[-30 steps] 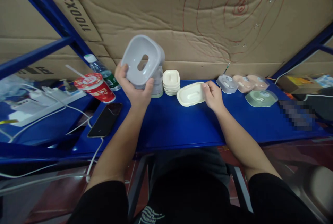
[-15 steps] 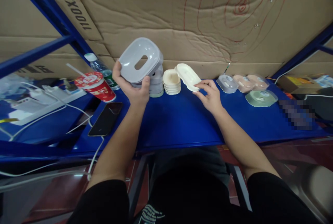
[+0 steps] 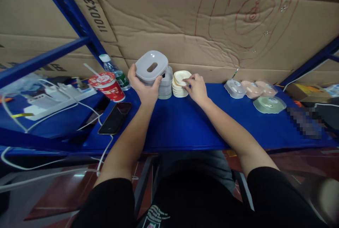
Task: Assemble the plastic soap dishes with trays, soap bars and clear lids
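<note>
My left hand (image 3: 145,91) grips a pale grey rounded plastic cover (image 3: 141,66) with an oval slot in its middle. The cover is held at the stack of similar grey pieces (image 3: 166,89); whether it rests on them I cannot tell. My right hand (image 3: 198,88) has thumb and fingers closed on the edge of a cream rounded plastic tray (image 3: 180,75). That tray lies over a stack of cream trays (image 3: 179,91), just right of the grey stack. The right fingertips cover part of its near edge.
Packed grey (image 3: 235,90), peach (image 3: 251,89) and green (image 3: 270,104) pieces sit on the blue table (image 3: 182,129) to the right. On the left are a red cup (image 3: 109,90) with straw, a water bottle (image 3: 116,72), a phone (image 3: 115,118) and a power strip (image 3: 60,99). Cardboard stands behind.
My right hand has brought the cream tray left onto the cream stack. My left hand has lowered the grey cover toward the grey stack. The camera view has shifted slightly.
</note>
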Available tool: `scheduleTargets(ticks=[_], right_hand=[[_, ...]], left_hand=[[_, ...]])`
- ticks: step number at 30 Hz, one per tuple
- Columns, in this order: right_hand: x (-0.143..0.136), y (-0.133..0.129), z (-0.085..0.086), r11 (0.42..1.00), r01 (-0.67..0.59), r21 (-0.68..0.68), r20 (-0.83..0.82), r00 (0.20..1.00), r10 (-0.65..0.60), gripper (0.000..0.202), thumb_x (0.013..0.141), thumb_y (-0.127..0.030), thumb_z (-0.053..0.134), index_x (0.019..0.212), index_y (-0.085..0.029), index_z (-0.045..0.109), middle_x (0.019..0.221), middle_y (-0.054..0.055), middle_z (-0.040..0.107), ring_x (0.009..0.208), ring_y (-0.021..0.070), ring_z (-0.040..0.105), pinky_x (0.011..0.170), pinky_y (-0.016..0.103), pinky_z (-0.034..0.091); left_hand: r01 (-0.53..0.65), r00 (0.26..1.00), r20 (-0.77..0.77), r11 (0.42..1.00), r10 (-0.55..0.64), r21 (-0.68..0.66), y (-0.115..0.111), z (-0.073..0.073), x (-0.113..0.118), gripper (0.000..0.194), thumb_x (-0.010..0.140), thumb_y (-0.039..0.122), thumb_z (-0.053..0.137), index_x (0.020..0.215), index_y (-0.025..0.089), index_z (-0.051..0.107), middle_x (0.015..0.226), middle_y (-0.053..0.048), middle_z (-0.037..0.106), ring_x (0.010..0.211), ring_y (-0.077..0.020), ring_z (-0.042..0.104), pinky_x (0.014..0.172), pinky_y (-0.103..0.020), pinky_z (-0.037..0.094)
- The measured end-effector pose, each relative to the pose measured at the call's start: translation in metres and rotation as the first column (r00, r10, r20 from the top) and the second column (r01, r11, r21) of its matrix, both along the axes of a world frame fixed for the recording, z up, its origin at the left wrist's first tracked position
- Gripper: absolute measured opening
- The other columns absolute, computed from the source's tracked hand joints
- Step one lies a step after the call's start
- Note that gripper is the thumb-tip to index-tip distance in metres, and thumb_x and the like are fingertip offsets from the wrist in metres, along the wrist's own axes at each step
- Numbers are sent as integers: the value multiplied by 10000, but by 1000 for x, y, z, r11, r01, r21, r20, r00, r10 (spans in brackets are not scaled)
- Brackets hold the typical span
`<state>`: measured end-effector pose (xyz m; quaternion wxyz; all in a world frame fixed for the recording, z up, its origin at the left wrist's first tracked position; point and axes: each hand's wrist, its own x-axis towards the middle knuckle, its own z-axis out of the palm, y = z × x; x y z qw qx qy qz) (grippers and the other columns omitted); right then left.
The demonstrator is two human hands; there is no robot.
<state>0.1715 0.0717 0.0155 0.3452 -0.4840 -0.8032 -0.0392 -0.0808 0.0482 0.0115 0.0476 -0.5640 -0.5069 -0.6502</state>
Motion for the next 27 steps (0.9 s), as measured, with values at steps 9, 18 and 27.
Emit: scheduleTargets(ticks=[9,18,27], right_hand=[[-11,1,-16,1000,-8,23,-73,997,10,519,995,-529,673,1414,-221,688,1451,186,627,1358,402,573,1145,633,471],[-50,-38,28,931,-299,210,61,954,292,572,1090,-516,480,1622,-309,488,1466,110,620,1413,326,548,1308,636,290],[-64,-21,30,953,-241,183,-11,969,247,505,1113,-538,429,1528,-299,589,1552,102,623,1445,302,568,1303,602,314]], left_hand=[[-117,993,17,985,116,125,-4,-4,6,986,829,691,814,1526,151,376,1563,-229,379,1543,-400,341,1338,-601,237],[-68,996,-38,984,75,165,-14,-8,25,853,1007,750,533,1607,184,312,1685,-245,317,1626,-372,296,1321,-578,281],[65,997,-37,995,-62,80,-7,-5,22,743,1021,759,449,1498,190,483,1543,-211,555,1510,-322,507,1263,-527,391]])
